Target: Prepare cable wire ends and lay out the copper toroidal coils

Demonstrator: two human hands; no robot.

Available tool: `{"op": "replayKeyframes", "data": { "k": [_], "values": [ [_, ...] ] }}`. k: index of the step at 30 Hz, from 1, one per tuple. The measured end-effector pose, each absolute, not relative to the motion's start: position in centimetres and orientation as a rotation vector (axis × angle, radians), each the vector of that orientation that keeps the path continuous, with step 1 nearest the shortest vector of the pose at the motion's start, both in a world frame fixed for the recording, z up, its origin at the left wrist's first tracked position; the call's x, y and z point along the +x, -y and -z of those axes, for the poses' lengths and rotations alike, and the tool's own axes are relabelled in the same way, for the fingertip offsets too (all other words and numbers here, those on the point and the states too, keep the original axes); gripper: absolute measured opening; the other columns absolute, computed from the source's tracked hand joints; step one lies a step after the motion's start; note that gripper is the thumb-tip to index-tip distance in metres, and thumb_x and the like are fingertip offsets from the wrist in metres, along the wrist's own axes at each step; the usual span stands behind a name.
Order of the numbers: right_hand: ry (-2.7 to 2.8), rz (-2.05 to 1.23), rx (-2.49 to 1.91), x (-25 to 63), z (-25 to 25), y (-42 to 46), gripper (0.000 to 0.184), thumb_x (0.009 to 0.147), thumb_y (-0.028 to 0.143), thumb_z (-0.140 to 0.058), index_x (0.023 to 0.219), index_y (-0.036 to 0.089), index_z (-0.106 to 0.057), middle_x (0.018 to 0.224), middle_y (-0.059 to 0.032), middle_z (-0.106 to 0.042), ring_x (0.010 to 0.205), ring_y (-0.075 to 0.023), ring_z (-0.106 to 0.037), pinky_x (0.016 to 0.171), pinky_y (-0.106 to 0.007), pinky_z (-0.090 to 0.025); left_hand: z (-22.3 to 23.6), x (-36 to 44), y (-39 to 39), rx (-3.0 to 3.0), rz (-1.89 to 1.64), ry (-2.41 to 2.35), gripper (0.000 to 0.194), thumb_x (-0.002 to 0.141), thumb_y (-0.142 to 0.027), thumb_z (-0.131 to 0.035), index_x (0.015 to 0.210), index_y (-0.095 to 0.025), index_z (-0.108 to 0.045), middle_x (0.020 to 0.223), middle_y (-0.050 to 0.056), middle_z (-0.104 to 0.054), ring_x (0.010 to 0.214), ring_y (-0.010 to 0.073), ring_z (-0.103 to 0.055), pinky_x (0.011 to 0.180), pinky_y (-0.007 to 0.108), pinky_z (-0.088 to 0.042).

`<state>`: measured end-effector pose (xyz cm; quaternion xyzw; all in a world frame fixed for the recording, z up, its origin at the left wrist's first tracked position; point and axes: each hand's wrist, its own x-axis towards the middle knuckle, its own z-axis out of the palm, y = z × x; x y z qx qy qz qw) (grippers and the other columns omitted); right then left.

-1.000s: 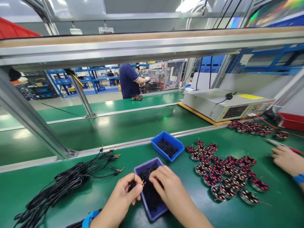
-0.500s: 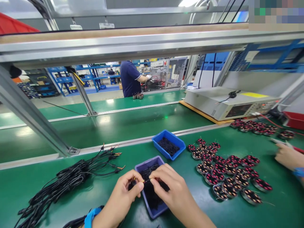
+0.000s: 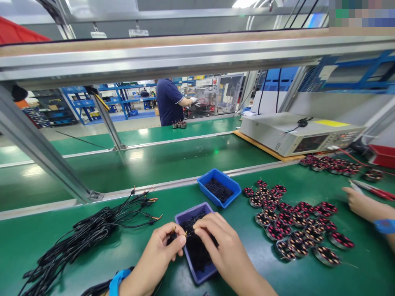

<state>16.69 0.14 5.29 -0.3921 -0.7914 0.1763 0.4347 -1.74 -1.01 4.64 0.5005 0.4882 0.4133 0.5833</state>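
Thumb and forefinger of the left hand (image 3: 165,248) pinch the end of a black cable, its thin yellowish wires (image 3: 185,233) poking out past the fingertips, at the lower centre of the frame. The right hand (image 3: 220,244), just to the right of it, has its thumb and fingertips drawn together near those wire tips; from where I stand I cannot tell what, if anything, sits between them. Both hands are over a purple bin (image 3: 191,209) filled with black pieces too small to make out. A blue bin (image 3: 231,199) just beyond it, near the middle of the frame, holds more small dark pieces.

Over at the lower left, a bundle of black cables (image 3: 95,230) lies on the green bench (image 3: 247,269), orange wire ends pointing right. A blue wristband (image 3: 119,283) circles the left wrist. Right of centre sit wound motor stators (image 3: 296,230), clustered closely. At the right edge, a co-worker's hand (image 3: 361,202) is beside red-handled pliers (image 3: 375,190). A grey bench instrument (image 3: 271,133) stands at upper right; a person in a navy shirt (image 3: 169,102) works at upper centre.
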Motion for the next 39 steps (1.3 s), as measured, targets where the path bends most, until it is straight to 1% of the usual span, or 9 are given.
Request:
{"op": "replayKeyframes", "data": {
  "k": [4, 11, 19, 23, 26, 29, 32, 35, 39],
  "values": [
    [1.922, -0.512, -0.977, 16.7, -5.7, -0.1, 0.02, 0.1, 0.017, -0.046, 0.087, 0.023, -0.06, 0.082, -0.0015, -0.066, 0.077, -0.0189, -0.061, 0.081, -0.033, -0.048, -4.7, -1.7, 1.1, 1.17, -0.957, -1.138, 0.041, 0.076, -0.056, -0.074, 0.075, -0.017, -0.061, 0.072, -0.001, -0.053, 0.06, 0.0118, -0.051, 0.051, 0.021, -0.035],
    [1.921, -0.546, -0.969, 16.7, -5.4, 0.0, 0.02, 0.101, 0.018, -0.047, 0.087, 0.023, -0.061, 0.082, -0.0017, -0.066, 0.079, -0.0195, -0.06, 0.084, -0.034, -0.047, -5.6, -1.6, 1.1, 1.177, -0.956, -1.153, 0.043, 0.073, -0.058, -0.074, 0.074, -0.017, -0.061, 0.068, -0.002, -0.052, 0.059, 0.0124, -0.051, 0.052, 0.021, -0.036],
    [1.986, -0.504, -0.95, 16.5, -5.7, 0.2, 0.022, 0.101, 0.018, -0.046, 0.086, 0.022, -0.062, 0.082, -0.0039, -0.066, 0.077, -0.0204, -0.06, 0.073, -0.033, -0.048, -5.4, -1.4, 1.1, 1.169, -0.953, -1.158, 0.043, 0.072, -0.057, -0.076, 0.073, -0.017, -0.063, 0.063, -0.003, -0.051, 0.057, 0.0124, -0.05, 0.051, 0.021, -0.034],
    [2.007, -0.471, -0.881, 16.6, -5.6, -0.1, 0.025, 0.1, 0.015, -0.044, 0.094, 0.022, -0.068, 0.083, -0.0056, -0.067, 0.078, -0.0208, -0.061, 0.069, -0.032, -0.05, -5.3, -1.4, 1.2, 1.147, -0.928, -1.163, 0.041, 0.07, -0.055, -0.078, 0.075, -0.016, -0.066, 0.064, -0.002, -0.054, 0.056, 0.0119, -0.05, 0.05, 0.022, -0.033],
    [1.958, -0.502, -0.866, 16.8, -5.6, -0.1, 0.025, 0.099, 0.015, -0.047, 0.1, 0.023, -0.071, 0.087, -0.0059, -0.069, 0.08, -0.0206, -0.063, 0.071, -0.032, -0.053, -5.3, -1.5, 1.3, 1.156, -0.926, -1.156, 0.04, 0.072, -0.055, -0.076, 0.074, -0.017, -0.065, 0.059, -0.003, -0.052, 0.054, 0.0118, -0.049, 0.051, 0.023, -0.032],
    [1.817, -0.552, -0.925, 16.8, -5.6, 0.0, 0.02, 0.098, 0.018, -0.052, 0.101, 0.023, -0.071, 0.091, -0.0053, -0.07, 0.081, -0.0194, -0.066, 0.074, -0.03, -0.055, -5.2, -1.6, 1.3, 1.173, -0.94, -1.153, 0.038, 0.075, -0.053, -0.074, 0.074, -0.017, -0.064, 0.057, -0.004, -0.052, 0.053, 0.0115, -0.047, 0.052, 0.023, -0.03],
    [1.73, -0.611, -0.932, 16.5, -5.6, 0.2, 0.017, 0.096, 0.019, -0.055, 0.098, 0.022, -0.071, 0.089, -0.0046, -0.071, 0.076, -0.0177, -0.067, 0.073, -0.027, -0.055, -5.1, -1.6, 1.3, 1.176, -0.93, -1.15, 0.036, 0.075, -0.051, -0.074, 0.073, -0.017, -0.064, 0.056, -0.004, -0.051, 0.053, 0.0115, -0.046, 0.051, 0.023, -0.028],
    [1.691, -0.642, -0.927, 16.1, -5.6, 0.3, 0.016, 0.096, 0.021, -0.056, 0.093, 0.022, -0.071, 0.086, -0.0043, -0.071, 0.073, -0.0174, -0.068, 0.069, -0.025, -0.056, -5.1, -1.5, 1.3, 1.191, -0.93, -1.136, 0.035, 0.075, -0.05, -0.075, 0.07, -0.017, -0.063, 0.058, -0.004, -0.051, 0.053, 0.0113, -0.047, 0.052, 0.023, -0.03],
    [1.689, -0.644, -0.888, 15.9, -5.6, 0.4, 0.016, 0.096, 0.021, -0.057, 0.089, 0.022, -0.071, 0.085, -0.0046, -0.072, 0.075, -0.0183, -0.069, 0.07, -0.026, -0.057, -5.3, -1.4, 1.3, 1.176, -0.919, -1.137, 0.037, 0.072, -0.051, -0.077, 0.069, -0.017, -0.064, 0.058, -0.004, -0.051, 0.053, 0.0114, -0.048, 0.052, 0.024, -0.031]
  ]
}}
